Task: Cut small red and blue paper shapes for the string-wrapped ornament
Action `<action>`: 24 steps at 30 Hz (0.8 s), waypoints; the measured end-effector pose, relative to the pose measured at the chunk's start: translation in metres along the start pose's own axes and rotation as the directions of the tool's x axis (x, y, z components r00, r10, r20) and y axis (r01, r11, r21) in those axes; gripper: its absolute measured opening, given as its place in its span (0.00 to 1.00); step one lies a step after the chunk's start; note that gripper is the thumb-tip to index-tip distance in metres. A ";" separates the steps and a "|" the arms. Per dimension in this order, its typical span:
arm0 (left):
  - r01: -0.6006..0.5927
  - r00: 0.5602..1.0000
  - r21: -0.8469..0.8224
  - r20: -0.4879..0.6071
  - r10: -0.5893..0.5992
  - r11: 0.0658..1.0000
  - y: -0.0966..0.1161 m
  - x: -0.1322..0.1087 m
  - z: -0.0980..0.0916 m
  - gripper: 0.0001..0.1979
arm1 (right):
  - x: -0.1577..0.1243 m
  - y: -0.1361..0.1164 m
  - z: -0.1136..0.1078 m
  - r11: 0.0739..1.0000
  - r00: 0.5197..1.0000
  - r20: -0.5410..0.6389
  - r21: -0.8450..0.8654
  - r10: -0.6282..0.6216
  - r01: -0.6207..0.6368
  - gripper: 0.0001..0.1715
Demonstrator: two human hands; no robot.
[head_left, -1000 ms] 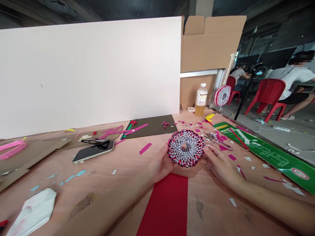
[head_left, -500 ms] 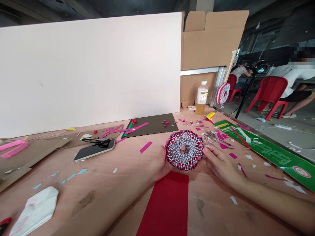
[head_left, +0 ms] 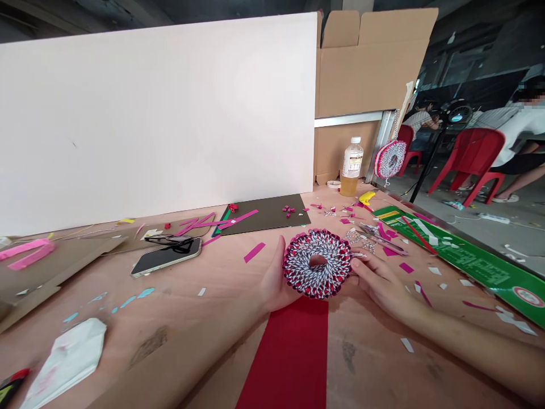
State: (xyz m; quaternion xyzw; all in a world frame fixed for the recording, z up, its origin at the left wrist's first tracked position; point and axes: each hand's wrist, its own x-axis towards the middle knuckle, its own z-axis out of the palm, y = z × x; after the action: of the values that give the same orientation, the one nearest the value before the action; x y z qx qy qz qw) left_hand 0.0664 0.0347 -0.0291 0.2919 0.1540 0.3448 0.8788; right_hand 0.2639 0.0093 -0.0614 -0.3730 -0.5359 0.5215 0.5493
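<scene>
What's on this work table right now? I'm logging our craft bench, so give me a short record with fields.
Item in hands: round woven red-and-white paper ring
Left hand: holds the ring's left edge
Right hand: fingers on the ring's right edge
Below the hands: long red paper strip
Also on table: dark-screened smartphone, clear plastic bottle of amber liquid

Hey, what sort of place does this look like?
Likely a handicraft workshop: a workbench strewn with pink paper scraps, a woven paper ring being held, and a matching ring hanging by a cardboard box.
</scene>
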 end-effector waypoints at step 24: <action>-0.006 0.985 0.018 -0.173 0.009 1.000 -0.002 0.004 -0.004 0.39 | -0.001 -0.003 -0.004 0.986 0.997 -0.013 -0.146 -0.077 0.075 0.14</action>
State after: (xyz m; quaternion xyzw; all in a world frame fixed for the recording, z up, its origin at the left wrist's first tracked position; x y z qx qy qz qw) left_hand 0.0677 0.0382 -0.0338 0.2689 0.2315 0.3709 0.8582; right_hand 0.2683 0.0089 -0.0595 -0.3963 -0.5813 0.4561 0.5450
